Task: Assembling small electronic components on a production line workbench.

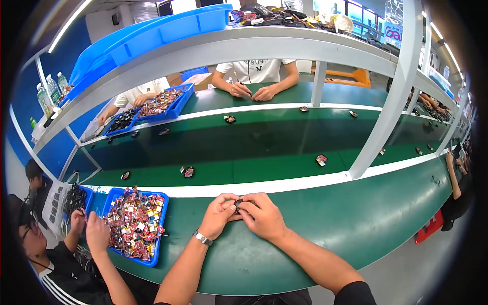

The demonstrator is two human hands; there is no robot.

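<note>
Above the near edge of the green worktable (305, 229), my two hands meet over one small black part (238, 204). My left hand (218, 217), with a metal-band watch on its wrist, pinches the part from the left. From the other side, the fingertips of my right hand (264, 217) are closed on it too. Fingers cover most of the part, so its exact kind does not show. To the left of my hands stands a blue tray (161, 223) heaped with small red, yellow and white wired pieces.
A co-worker (46, 244) sits close on my left, both hands raised beside the tray. Beyond the white rail (223, 190), a green conveyor belt (254, 170) carries scattered small assemblies (321, 160). A white post (386, 96) rises at right. Across the belt, another person (256, 76) handles small parts.
</note>
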